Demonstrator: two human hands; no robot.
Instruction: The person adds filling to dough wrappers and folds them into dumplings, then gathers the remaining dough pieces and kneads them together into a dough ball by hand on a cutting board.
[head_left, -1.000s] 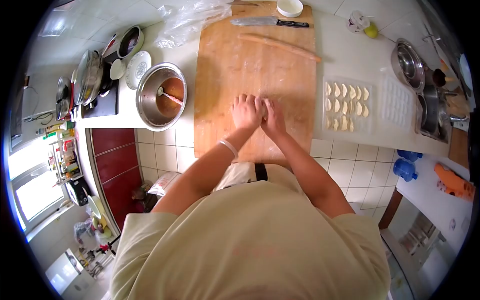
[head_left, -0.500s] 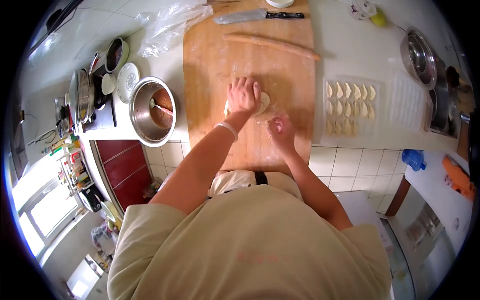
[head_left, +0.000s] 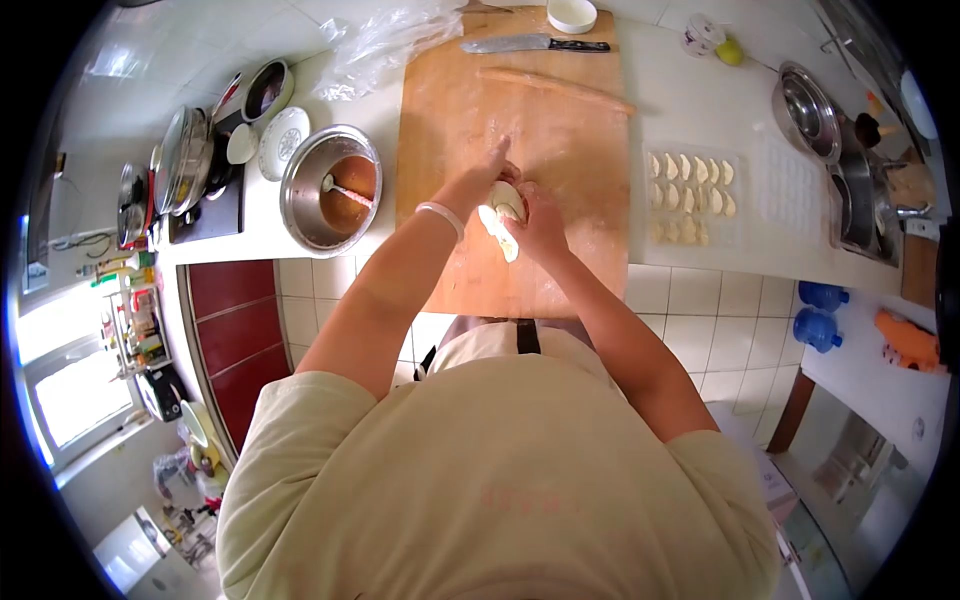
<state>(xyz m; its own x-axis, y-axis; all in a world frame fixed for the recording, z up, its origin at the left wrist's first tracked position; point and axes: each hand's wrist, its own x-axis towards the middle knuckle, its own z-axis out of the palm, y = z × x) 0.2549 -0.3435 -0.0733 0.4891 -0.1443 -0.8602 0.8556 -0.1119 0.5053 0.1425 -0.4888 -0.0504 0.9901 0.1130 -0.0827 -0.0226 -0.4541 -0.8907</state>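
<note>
My left hand [head_left: 492, 160] is turned on its edge over the wooden board, with at least one finger stretched forward and others partly hidden. Beside it, my right hand [head_left: 537, 222] is closed on pale, flat dough wrappers [head_left: 507, 198]. The wrappers lie between the two hands, close to the left one; whether it touches them I cannot make out. More pale dough [head_left: 496, 230] shows just below, partly covered by the right fingers. Both hands are above the middle of the floured cutting board [head_left: 440, 110].
A rolling pin [head_left: 557, 88] and a knife [head_left: 530, 44] lie at the board's far end, near a white bowl [head_left: 572, 14]. Left stands a metal bowl [head_left: 331, 190] of reddish-brown filling with a spoon [head_left: 350, 192]. Rows of dumplings [head_left: 692, 183] rest in a clear tray on the right.
My left hand has come off the dough it lay flat on and turned on its edge. My right hand has moved up and left and closed on the wrappers. The whole view has shifted.
</note>
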